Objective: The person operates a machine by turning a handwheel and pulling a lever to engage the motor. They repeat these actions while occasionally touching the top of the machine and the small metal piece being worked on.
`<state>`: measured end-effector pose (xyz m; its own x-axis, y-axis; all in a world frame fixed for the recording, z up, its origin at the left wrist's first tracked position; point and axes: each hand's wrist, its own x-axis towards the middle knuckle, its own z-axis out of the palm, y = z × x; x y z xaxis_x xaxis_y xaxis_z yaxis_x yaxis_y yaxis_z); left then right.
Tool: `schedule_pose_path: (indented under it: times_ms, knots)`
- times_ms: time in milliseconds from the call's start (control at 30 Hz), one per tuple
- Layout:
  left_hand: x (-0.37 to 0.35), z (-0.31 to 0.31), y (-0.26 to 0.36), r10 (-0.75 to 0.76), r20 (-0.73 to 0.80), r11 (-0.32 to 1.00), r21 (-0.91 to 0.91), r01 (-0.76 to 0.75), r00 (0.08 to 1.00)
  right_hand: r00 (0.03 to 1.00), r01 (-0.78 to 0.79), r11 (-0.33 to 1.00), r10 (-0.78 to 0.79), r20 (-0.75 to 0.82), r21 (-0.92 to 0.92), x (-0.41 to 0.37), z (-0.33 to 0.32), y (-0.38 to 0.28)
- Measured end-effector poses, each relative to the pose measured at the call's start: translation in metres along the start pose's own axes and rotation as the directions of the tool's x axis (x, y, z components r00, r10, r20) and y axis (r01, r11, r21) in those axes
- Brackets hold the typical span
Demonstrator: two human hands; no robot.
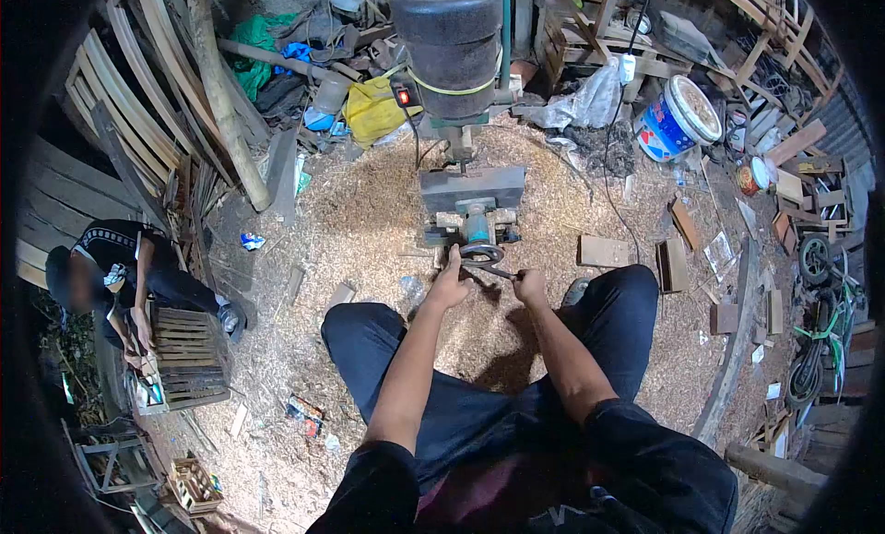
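Observation:
In front of me stands a machine with a large dark motor (449, 50) on top and a wooden board (473, 187) held upright in its clamp, below the tool. A round black handwheel (481, 255) sits on the near side of the machine. My left hand (448, 287) is closed at the wheel's left rim, its fingers partly hidden. My right hand (530, 288) is wrapped round the end of a dark lever (495, 271) to the right of the wheel. The switch (403, 96) beside the motor glows red.
Wood shavings cover the ground (359, 202). A person (129, 285) sits at the left by a slatted wooden crate (189, 350). A white and blue bucket (678, 119) stands back right. Wood blocks (604, 251) and a power cable (611, 183) lie right of the machine.

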<state>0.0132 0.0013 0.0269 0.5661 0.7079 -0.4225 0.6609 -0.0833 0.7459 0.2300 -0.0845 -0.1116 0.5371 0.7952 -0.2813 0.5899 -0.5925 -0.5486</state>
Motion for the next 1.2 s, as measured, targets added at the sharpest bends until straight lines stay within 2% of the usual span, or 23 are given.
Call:
schedule_pose_path:
  times_ms: [33, 67, 167, 300, 367, 400, 500, 533, 633, 667, 767, 800, 833, 900, 933, 1000, 1033, 1067, 1100, 1133, 1200]
  knots:
    - [0.003, 0.001, -0.005, 0.008, 0.0, 1.0, -0.024, -0.008, 1.0, 1.0, -0.014, 0.999, 0.014, 0.001, 0.031, -0.002, -0.006, -0.003]
    - [0.007, 0.005, -0.011, 0.056, -0.035, 0.998, 0.034, -0.055, 0.998, 1.0, -0.018, 0.999, 0.018, 0.004, 0.027, -0.004, -0.012, -0.007]
    - [0.014, 0.009, -0.02, 0.08, -0.047, 0.994, 0.079, -0.076, 0.996, 0.998, 0.054, 0.993, -0.056, -0.017, -0.109, 0.005, 0.005, -0.001]
    - [0.015, 0.009, -0.023, 0.091, -0.011, 0.995, -0.045, -0.092, 0.996, 1.0, 0.003, 0.999, -0.002, -0.014, 0.034, 0.0, 0.0, 0.003]
    - [0.015, 0.007, -0.024, 0.094, -0.013, 0.996, 0.0, -0.094, 0.995, 0.999, -0.051, 0.997, 0.051, 0.006, 0.059, 0.002, -0.01, 0.0]
    - [0.017, 0.015, -0.03, 0.187, -0.135, 0.981, 0.079, -0.177, 0.973, 0.997, -0.053, 0.998, 0.051, 0.052, 0.036, 0.002, -0.011, -0.002]
    - [0.021, 0.02, -0.041, 0.199, -0.13, 0.976, 0.112, -0.185, 0.971, 0.998, 0.021, 0.99, -0.014, 0.054, -0.142, 0.004, -0.011, -0.012]
    - [0.017, 0.014, -0.032, 0.103, -0.064, 0.994, 0.047, -0.1, 0.993, 1.0, -0.004, 0.997, 0.006, 0.023, -0.075, 0.001, -0.017, -0.019]
    - [0.021, 0.004, -0.023, 0.046, -0.095, 0.999, -0.021, -0.048, 0.994, 0.97, 0.044, 0.998, -0.034, -0.24, 0.036, -0.001, -0.045, -0.044]
    - [0.02, 0.004, -0.022, 0.133, -0.242, 0.991, 0.031, -0.129, 0.961, 0.97, 0.061, 0.996, -0.042, -0.24, 0.072, 0.001, -0.054, -0.053]
    - [0.023, -0.006, -0.019, 0.231, -0.294, 0.967, -0.038, -0.253, 0.928, 0.973, 0.079, 0.982, -0.038, -0.228, 0.171, 0.007, -0.072, -0.073]
    - [0.024, -0.011, -0.013, 0.158, -0.264, 0.972, -0.129, -0.198, 0.951, 0.976, 0.061, 0.979, -0.017, -0.218, 0.196, 0.007, -0.077, -0.079]
    - [0.026, -0.018, -0.007, 0.171, -0.278, 0.959, -0.174, -0.224, 0.945, 0.978, 0.043, 0.974, 0.004, -0.208, 0.222, 0.009, -0.082, -0.086]
    - [0.027, -0.039, 0.013, 0.195, -0.306, 0.925, -0.259, -0.278, 0.932, 0.93, 0.24, 0.929, -0.138, -0.34, 0.281, 0.021, -0.096, -0.094]
    - [0.028, -0.055, 0.027, 0.263, -0.389, 0.897, -0.238, -0.372, 0.883, 0.89, 0.338, 0.892, -0.2, -0.409, 0.3, 0.031, -0.102, -0.099]
    - [0.029, -0.094, 0.059, 0.389, -0.525, 0.832, -0.152, -0.533, 0.757, 0.875, 0.425, 0.784, -0.228, -0.427, 0.453, 0.025, -0.155, -0.146]
    - [0.03, -0.114, 0.078, 0.449, -0.576, 0.795, -0.09, -0.6, 0.683, 0.862, 0.443, 0.772, -0.228, -0.452, 0.455, 0.022, -0.181, -0.17]
    - [0.028, -0.129, 0.1, 0.41, -0.651, 0.766, -0.134, -0.628, 0.639, 0.848, 0.463, 0.759, -0.23, -0.477, 0.458, 0.024, -0.201, -0.189]
    - [0.025, -0.145, 0.124, 0.367, -0.721, 0.73, -0.169, -0.663, 0.588, 0.843, 0.509, 0.652, -0.249, -0.476, 0.562, 0.038, -0.213, -0.202]
    - [0.015, -0.164, 0.151, 0.397, -0.778, 0.722, -0.062, -0.689, 0.487, 0.834, 0.546, 0.527, -0.27, -0.481, 0.651, 0.049, -0.226, -0.215]
    - [0.009, -0.198, 0.197, 0.452, -0.847, 0.692, 0.136, -0.709, 0.279, 0.756, 0.652, 0.453, -0.333, -0.563, 0.607, 0.053, -0.268, -0.252]
